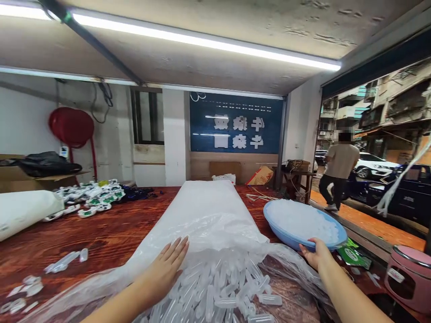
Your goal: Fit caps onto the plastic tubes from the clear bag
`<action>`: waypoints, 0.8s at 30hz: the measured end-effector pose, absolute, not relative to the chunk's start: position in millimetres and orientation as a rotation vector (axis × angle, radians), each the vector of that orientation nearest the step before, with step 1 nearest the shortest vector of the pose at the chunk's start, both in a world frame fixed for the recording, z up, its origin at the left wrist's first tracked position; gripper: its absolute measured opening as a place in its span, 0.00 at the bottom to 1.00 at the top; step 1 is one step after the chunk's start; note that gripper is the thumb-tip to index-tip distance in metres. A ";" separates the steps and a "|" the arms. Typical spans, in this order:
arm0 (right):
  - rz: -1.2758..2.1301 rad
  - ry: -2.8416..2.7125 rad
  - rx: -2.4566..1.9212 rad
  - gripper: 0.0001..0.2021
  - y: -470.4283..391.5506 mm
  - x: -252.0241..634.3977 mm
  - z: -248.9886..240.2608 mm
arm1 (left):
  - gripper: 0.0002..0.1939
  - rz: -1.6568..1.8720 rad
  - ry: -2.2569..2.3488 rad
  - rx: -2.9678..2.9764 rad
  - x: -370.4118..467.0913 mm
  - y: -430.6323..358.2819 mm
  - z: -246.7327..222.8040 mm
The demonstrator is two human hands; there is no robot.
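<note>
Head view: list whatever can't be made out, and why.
Head view:
Blue basin: its floor, hidden by the white contents.
Clear plastic tubes: the nearest, cut off by the bottom edge.
Leftmost white sack: outer end, cut off by the left edge.
Pink container: label print, too small.

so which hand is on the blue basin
The right hand, holding the blue basin by its near rim; the left hand lies open on the white bag.

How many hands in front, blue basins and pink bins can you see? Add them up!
Hands in front: 2, left hand and right hand
Blue basin: 1
Pink bin: 1
Total: 4
</note>
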State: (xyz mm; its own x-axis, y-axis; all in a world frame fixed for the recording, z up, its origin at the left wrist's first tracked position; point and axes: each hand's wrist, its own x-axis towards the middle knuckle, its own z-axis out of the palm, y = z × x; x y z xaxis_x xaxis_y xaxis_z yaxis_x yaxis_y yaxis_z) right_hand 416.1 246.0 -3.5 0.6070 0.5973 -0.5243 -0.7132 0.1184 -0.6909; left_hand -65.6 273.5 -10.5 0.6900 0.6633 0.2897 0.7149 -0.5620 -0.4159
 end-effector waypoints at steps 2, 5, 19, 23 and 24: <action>0.963 0.127 -1.107 0.15 240.8 416.3 -2.7 | 0.26 -0.199 -0.990 -2.403 -78.2 255.1 -12.0; 0.968 0.109 -1.134 0.14 229.0 419.5 -1.7 | 0.27 -0.330 -0.870 -2.383 -100.2 228.7 -13.2; 1.044 -0.135 -1.230 0.18 77.4 415.3 56.6 | 0.28 -0.672 -1.118 -2.605 -78.6 147.5 21.1; 1.047 -0.094 -1.288 0.23 15.6 384.1 78.7 | 0.33 -0.969 -1.492 -3.071 -26.5 128.7 30.8; 1.095 -0.061 -1.314 0.23 2.1 376.2 81.1 | 0.34 -1.119 -1.585 -3.212 -12.2 127.3 31.5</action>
